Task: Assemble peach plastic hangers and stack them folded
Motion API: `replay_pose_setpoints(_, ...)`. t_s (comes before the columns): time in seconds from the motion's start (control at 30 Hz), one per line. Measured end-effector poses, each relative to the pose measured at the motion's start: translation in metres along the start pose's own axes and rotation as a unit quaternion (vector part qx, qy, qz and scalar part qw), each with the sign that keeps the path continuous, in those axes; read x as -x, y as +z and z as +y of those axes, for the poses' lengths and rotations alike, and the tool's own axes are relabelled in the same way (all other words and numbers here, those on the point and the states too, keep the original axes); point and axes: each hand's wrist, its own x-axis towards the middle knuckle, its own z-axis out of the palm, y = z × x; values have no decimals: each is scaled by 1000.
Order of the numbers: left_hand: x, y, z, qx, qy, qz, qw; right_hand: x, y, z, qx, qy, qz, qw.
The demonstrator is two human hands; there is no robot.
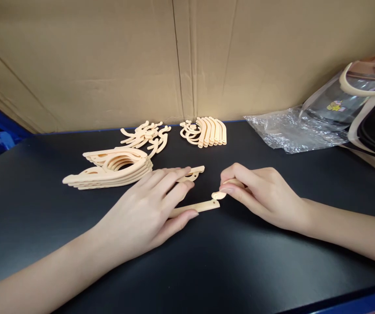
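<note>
My left hand [151, 203] lies over a cream folding hanger body [207, 206], its fingers on top and its thumb along the near arm. Two arm ends of this hanger stick out to the right of the fingers, and its middle is hidden under the hand. My right hand [262, 194] is closed in a pinch around a small cream hanger piece [219, 196]. The tip of that piece meets, or sits just above, the holed end of the near arm. Most of it is hidden inside the fist.
A stack of cream folding hangers [125, 174] lies left of centre. Behind it are loose curved hooks [148, 134]. Further right stands a row of curved hanger arms [211, 131]. Clear plastic bags [292, 131] and a transparent bag with cream straps [325, 102] lie at the right.
</note>
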Motion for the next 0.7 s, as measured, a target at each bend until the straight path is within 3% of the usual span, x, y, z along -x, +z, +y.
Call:
replay_pose_setpoints(0.1,0,2,2,64,21,-23,998,0,1,1,-22,24,-5,999)
replay_pose_setpoints(0.3,-2,6,1,158,-8,-35,987,0,3,2,-46,48,-27,997)
replay_pose_setpoints(0.7,3,9,-4,156,6,-17,988,3,2,2,-55,-28,-118,991)
